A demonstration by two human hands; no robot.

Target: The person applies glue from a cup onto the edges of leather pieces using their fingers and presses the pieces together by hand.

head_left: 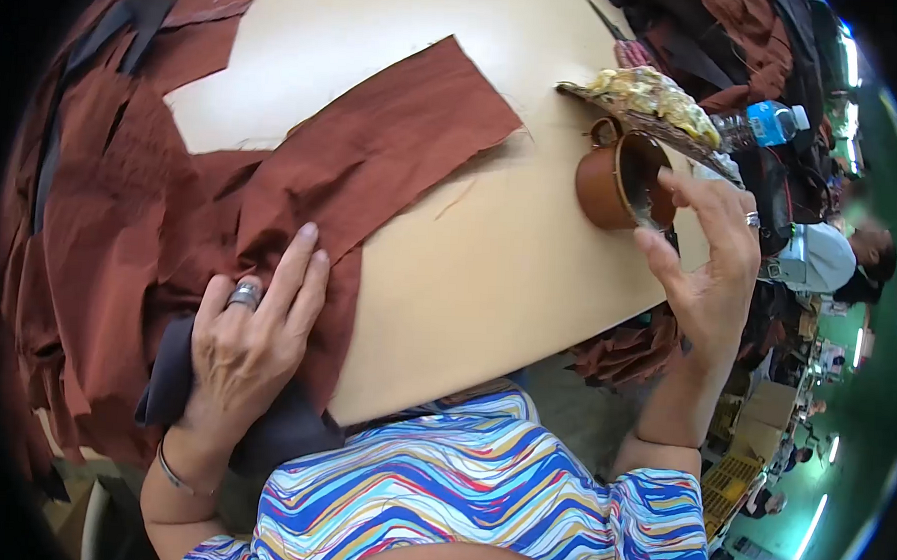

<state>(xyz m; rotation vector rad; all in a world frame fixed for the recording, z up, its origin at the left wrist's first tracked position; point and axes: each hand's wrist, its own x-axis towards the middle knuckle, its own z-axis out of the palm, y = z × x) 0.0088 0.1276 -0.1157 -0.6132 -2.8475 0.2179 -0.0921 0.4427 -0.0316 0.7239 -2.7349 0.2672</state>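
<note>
Cloth (384, 147), reddish brown, on table (458, 290), left of mug (597, 196); 1 corner points toward far side, rest bunched and creased farther left of mug. Left hand (251, 336) on top of cloth, well left of mug: 2 fingers stretched forward, 2 bent; thumb not visible, cannot tell if it pinches cloth. 1 wide ring (245, 295) on that hand, thin bracelet (181, 481) at wrist. Dark cloth (291, 438) under wrist, left of mug on near side. Right hand (715, 257) just right of mug, thumb and index parted near its mouth, wide gap; no grip on mug seen, cannot tell if fingertips touch rim or have something tiny. 1 ring there too. Beyond mug: lumpy yellow-white mass (657, 99) on dark brown piece, just beside it; farther past, pointed tool (629, 50) with red grip. Bottle (766, 124), clear with blue label, beyond mug to the right. Person (820, 258) in pale top well right of mug.
</note>
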